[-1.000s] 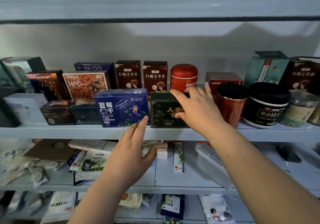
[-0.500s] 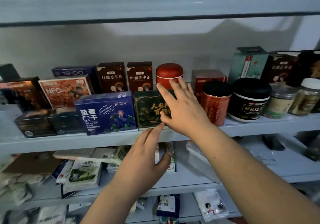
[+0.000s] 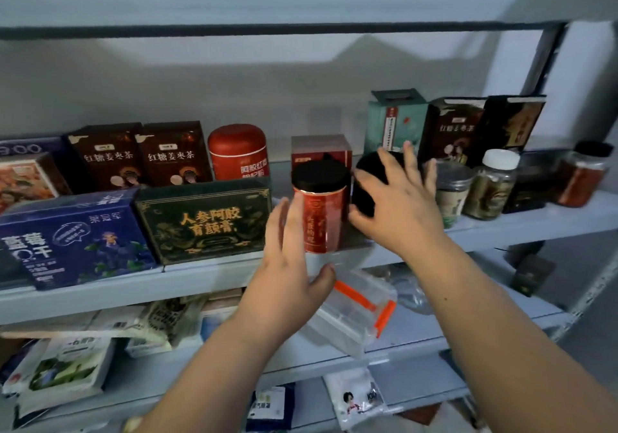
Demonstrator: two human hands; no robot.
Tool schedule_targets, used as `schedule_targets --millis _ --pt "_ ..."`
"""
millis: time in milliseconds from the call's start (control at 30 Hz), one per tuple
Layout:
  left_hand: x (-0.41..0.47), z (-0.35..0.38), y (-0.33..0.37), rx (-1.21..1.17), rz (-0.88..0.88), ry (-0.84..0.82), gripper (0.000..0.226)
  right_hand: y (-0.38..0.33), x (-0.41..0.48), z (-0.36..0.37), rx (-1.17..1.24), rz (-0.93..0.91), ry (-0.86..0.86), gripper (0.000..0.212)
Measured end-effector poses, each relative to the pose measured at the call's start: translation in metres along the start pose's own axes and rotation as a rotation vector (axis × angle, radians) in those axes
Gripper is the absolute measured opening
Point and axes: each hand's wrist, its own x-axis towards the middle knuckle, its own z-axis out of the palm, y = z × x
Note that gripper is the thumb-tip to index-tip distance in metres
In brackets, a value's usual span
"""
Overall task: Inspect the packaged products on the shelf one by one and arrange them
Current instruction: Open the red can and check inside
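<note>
Shelf (image 3: 100, 293), middle tier, seen from the head camera. The blue box (image 3: 67, 242) and green box (image 3: 204, 222) stand squared side by side at the front lip and appear already arranged. The work seems to have reached the canisters, with the jars further right probably still to be inspected.

The right hand (image 3: 398, 205) lies over the black jar (image 3: 371, 171), fingers splayed across its lid and thumb at its near side. Whether it grasps the jar cannot be told through the blur. The left hand (image 3: 287, 265) is released, its straight fingers at the left flank of the red can (image 3: 322, 218), which stands upright just beside the black jar.

Obstructions: the two canisters stand close together, brown boxes and a red tin crowd the row behind, and the white-lidded jar (image 3: 491, 185) stands near on the right.
</note>
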Motion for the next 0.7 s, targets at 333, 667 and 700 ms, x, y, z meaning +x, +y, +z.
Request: schedule_targets --millis 333,667,700 --pt "0.050 0.056 0.018 -0.090 -0.205 0.249 0.120 0.063 0.006 0.014 0.034 -0.102 0.131 0.045" --pt "0.086 0.066 0.018 -0.198 -0.360 0.203 0.118 0.106 0.009 0.015 0.049 -0.129 0.134 0.046" --pt "0.088 0.067 0.017 -0.214 -0.378 0.178 0.120 0.107 0.009 0.015 0.050 -0.122 0.121 0.046"
